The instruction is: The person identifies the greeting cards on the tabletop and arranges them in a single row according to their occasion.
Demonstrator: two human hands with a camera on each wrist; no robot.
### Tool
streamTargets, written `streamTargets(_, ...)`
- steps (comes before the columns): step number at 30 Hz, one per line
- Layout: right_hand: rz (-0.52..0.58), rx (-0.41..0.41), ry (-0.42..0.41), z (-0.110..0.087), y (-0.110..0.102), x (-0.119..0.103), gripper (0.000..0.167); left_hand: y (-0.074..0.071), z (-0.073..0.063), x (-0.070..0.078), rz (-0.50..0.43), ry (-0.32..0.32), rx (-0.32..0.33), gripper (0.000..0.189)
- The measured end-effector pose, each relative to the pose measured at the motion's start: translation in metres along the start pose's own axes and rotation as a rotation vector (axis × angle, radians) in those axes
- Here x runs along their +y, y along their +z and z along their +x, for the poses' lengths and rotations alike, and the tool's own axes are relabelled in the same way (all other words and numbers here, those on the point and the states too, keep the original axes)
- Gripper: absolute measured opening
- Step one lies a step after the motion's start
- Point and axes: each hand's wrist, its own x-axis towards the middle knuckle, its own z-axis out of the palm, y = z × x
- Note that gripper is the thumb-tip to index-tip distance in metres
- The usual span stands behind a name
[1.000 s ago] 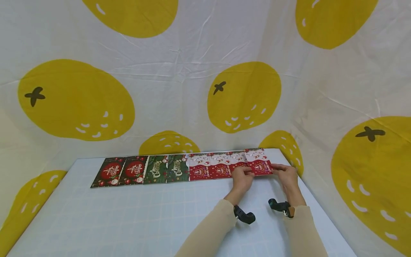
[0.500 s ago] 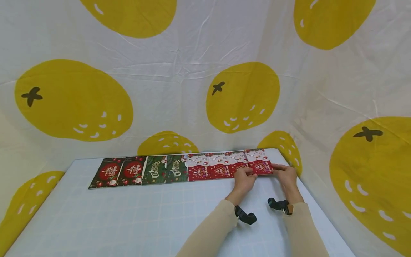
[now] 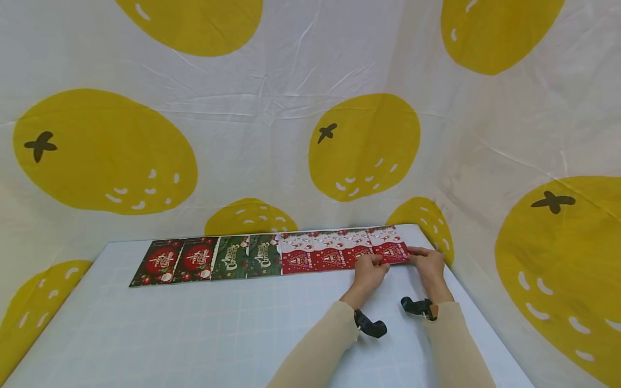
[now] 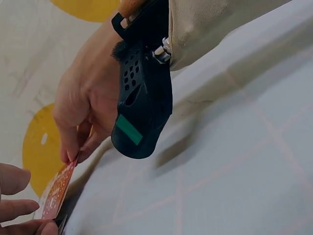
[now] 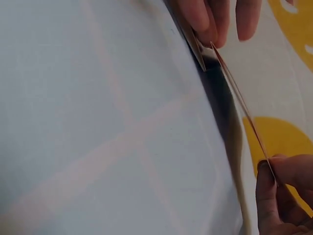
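Observation:
In the head view, a red and white Christmas card (image 3: 390,245) forms the right end of a row of cards along the table's far edge. My right hand (image 3: 429,268) pinches its right edge between thumb and fingers. At its lower left corner my left hand (image 3: 370,272) pinches it, beside the neighbouring red card (image 3: 333,253). The right wrist view shows the held card (image 5: 244,110) nearly edge-on, lifted off the table between the fingertips of both hands. In the left wrist view, the card's (image 4: 59,188) red and white face tilts up from the table.
Farther left in the row lie two green cards (image 3: 264,256) and two dark red ones (image 3: 160,262), side by side. The pale table (image 3: 194,328) extends toward me. A white cloth (image 3: 271,161) with yellow fruit prints hangs behind and at the sides.
My left hand has shifted slightly right along the card's lower edge. The held card has come down a little and sits closer in line with its neighbour. My right hand keeps its pinch.

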Motion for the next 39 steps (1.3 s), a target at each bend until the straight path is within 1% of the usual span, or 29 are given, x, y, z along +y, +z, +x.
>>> streamTargets(5, -0.009, 0.005, 0.013, 0.001, 0.002, 0.002, 0.036, 0.000, 0.001, -0.001, 0.011, -0.005, -0.024, 0.033)
streamTargets(10, -0.030, 0.014, 0.021, 0.003, 0.003, 0.005, 0.035, 0.001, 0.001, -0.003, 0.045, -0.013, -0.036, 0.034)
streamTargets(16, -0.056, 0.022, -0.007, 0.005, 0.004, 0.009, 0.034, 0.001, 0.002, -0.004, 0.074, -0.002, -0.048, 0.033)
streamTargets(22, -0.126, 0.030, -0.047, 0.005, 0.007, 0.008, 0.032, 0.000, 0.004, -0.006, 0.089, 0.005, -0.054, 0.033)
streamTargets(28, -0.234, 0.052, -0.146, 0.005, 0.010, 0.007, 0.028, -0.001, 0.005, -0.007, 0.088, 0.016, -0.048, 0.031)
streamTargets(30, -0.252, 0.052, -0.162, 0.005, 0.010, 0.007, 0.027, -0.001, 0.005, -0.006, 0.092, 0.018, -0.047, 0.030)
streamTargets(35, -0.260, 0.011, -0.141, 0.006, 0.011, 0.005, 0.030, -0.001, 0.004, -0.005, 0.108, 0.013, -0.045, 0.032)
streamTargets(39, -0.287, -0.012, -0.121, 0.004, 0.011, 0.001, 0.030, -0.001, 0.003, -0.004, 0.122, 0.011, -0.058, 0.032)
